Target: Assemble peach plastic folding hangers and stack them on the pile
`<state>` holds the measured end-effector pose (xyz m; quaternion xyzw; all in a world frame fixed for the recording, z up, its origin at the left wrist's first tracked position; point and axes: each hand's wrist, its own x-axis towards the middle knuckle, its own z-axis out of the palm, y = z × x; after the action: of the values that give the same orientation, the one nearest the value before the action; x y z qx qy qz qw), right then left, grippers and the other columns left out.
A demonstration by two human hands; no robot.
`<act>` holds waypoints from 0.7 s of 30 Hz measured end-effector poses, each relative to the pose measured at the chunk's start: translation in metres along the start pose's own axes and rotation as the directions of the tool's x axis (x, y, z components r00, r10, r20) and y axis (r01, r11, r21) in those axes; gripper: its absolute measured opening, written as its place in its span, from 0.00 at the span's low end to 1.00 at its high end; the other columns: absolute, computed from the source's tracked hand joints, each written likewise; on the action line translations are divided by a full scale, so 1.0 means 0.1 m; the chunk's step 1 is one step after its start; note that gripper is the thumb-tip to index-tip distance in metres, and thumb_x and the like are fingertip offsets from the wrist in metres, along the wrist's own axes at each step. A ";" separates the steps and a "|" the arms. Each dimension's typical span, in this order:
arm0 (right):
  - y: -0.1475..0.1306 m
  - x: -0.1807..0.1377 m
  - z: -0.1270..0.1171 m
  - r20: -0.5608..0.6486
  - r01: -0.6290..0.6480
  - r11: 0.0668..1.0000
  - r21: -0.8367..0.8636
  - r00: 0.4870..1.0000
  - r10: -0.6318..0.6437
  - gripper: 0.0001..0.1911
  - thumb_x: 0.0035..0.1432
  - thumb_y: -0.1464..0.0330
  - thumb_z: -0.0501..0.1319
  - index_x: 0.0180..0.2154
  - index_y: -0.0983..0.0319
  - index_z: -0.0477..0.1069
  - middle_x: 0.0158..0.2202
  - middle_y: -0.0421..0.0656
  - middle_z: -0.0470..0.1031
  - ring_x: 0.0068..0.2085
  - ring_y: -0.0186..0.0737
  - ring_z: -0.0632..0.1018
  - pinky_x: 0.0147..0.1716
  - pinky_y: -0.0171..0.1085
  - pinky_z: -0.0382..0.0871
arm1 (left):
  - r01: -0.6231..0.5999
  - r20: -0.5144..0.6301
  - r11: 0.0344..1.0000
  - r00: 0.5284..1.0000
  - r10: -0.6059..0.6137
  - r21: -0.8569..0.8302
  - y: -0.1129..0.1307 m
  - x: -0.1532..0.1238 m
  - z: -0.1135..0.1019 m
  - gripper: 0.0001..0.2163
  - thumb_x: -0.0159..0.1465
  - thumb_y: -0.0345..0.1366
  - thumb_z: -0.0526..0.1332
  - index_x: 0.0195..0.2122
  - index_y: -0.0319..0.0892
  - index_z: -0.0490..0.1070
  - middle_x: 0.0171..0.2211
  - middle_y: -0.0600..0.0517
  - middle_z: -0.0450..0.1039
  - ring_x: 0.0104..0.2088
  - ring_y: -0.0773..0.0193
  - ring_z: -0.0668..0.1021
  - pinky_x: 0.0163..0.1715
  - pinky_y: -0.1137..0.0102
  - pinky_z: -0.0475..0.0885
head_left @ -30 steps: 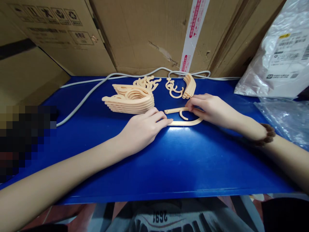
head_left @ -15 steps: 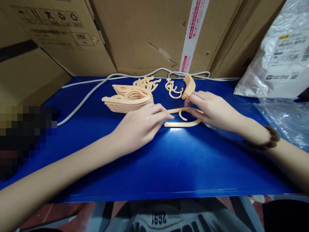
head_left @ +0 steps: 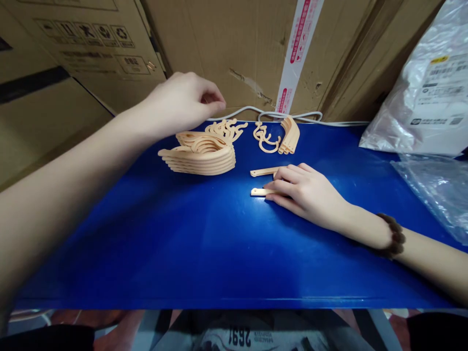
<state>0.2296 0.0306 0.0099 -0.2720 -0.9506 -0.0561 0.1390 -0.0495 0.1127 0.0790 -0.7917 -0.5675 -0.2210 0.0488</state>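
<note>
My right hand [head_left: 305, 192] lies over a beige plastic hanger on the blue table, fingers bent onto it. Two holed arm ends of the hanger [head_left: 261, 192] stick out to the left; the hand hides the rest. Up at the left, my left hand [head_left: 183, 102] hovers above a stack of curved hanger pieces [head_left: 199, 163], its fingers loosely curled with nothing visible in them. Just behind that stack lies a pile of small hanger hooks [head_left: 226, 129]. Farther right are a few more hooks [head_left: 266, 141] beside a small bundle of curved hanger arms [head_left: 290, 135].
Large cardboard boxes [head_left: 226, 53] stand along the back of the blue table [head_left: 204, 248]. A white cable [head_left: 307, 115] runs along their foot. At the right are a white plastic mailing bag [head_left: 413, 107] and a clear plastic bag [head_left: 435, 190].
My left hand has left the hanger and risen to the left, over the stacked pieces. My right hand has come down nearer and now covers more of the hanger.
</note>
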 end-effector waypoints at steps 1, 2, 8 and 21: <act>0.00 0.00 -0.01 0.002 -0.002 1.000 0.010 1.000 0.002 0.15 0.71 0.63 0.53 0.40 0.62 0.76 0.40 0.45 0.77 0.40 0.38 0.76 0.39 0.38 0.59 | 0.059 0.055 0.997 0.997 -0.061 0.042 -0.06 0.10 0.07 0.12 0.63 0.42 0.63 0.41 0.40 0.80 0.34 0.53 0.81 0.30 0.69 0.72 0.32 0.74 0.66; 0.01 0.00 -0.01 0.002 -0.002 1.000 0.018 1.000 0.002 0.15 0.71 0.64 0.52 0.39 0.62 0.75 0.41 0.44 0.78 0.40 0.38 0.76 0.39 0.38 0.59 | 0.102 0.120 0.990 0.986 -0.112 0.093 -0.10 0.19 0.13 0.13 0.62 0.43 0.64 0.41 0.41 0.80 0.34 0.53 0.80 0.29 0.68 0.71 0.31 0.73 0.65; 0.01 -0.01 -0.06 -0.058 -0.016 1.000 0.003 0.998 0.016 0.13 0.71 0.64 0.51 0.41 0.63 0.72 0.37 0.43 0.79 0.38 0.39 0.76 0.40 0.38 0.61 | 0.017 0.311 0.992 0.949 -0.056 0.126 -0.15 0.49 0.31 0.12 0.64 0.43 0.60 0.42 0.43 0.78 0.37 0.54 0.80 0.31 0.69 0.70 0.35 0.72 0.67; -0.03 -0.06 -0.04 -0.034 -0.061 0.991 -0.121 0.998 0.057 0.17 0.73 0.62 0.46 0.44 0.62 0.70 0.37 0.41 0.80 0.30 0.35 0.76 0.26 0.35 0.56 | 0.178 0.255 0.968 0.942 -0.220 0.178 -0.25 0.71 0.79 0.27 0.50 0.63 0.67 0.31 0.40 0.75 0.30 0.56 0.73 0.35 0.67 0.67 0.51 0.64 0.67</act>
<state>0.2334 0.0243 0.0118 -0.3070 -0.9347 -0.1141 0.1383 -0.0306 0.2099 0.0325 -0.7469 -0.6612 -0.0697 0.0079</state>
